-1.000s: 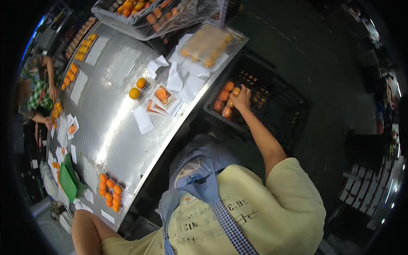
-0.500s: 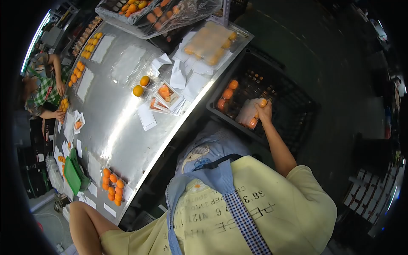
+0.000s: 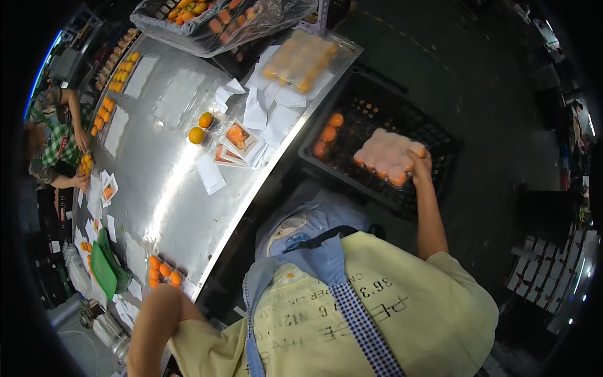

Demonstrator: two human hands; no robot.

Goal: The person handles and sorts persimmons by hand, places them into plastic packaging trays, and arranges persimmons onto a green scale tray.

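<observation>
My right hand (image 3: pixel 421 163) grips the right end of a clear plastic fruit pack (image 3: pixel 384 154) of orange fruit under a whitish cover. The pack is over the black plastic crate (image 3: pixel 440 119), tilted, with its left end lower in the view. Inside the crate, beside the pack, lie several orange fruits (image 3: pixel 328 134) in a row. My left arm (image 3: pixel 164 314) is bent at the lower left, close to the table's near edge. Its hand is out of view. A small pack of orange fruits (image 3: pixel 162 271) lies on the table just beyond that elbow.
On the metal table (image 3: pixel 169 169) are two loose yellow-orange fruits (image 3: pixel 196 135), printed cards (image 3: pixel 239 137), white papers and a covered fruit tray (image 3: pixel 301 60). A lined crate (image 3: pixel 207 25) stands at the back. A co-worker (image 3: pixel 59 138) handles fruit at the far left. A green item (image 3: pixel 103 264) sits lower left.
My right hand has moved right with the pack, which now lies flatter and shows more of its top. My left arm has swung right and partly covers the small fruit pack.
</observation>
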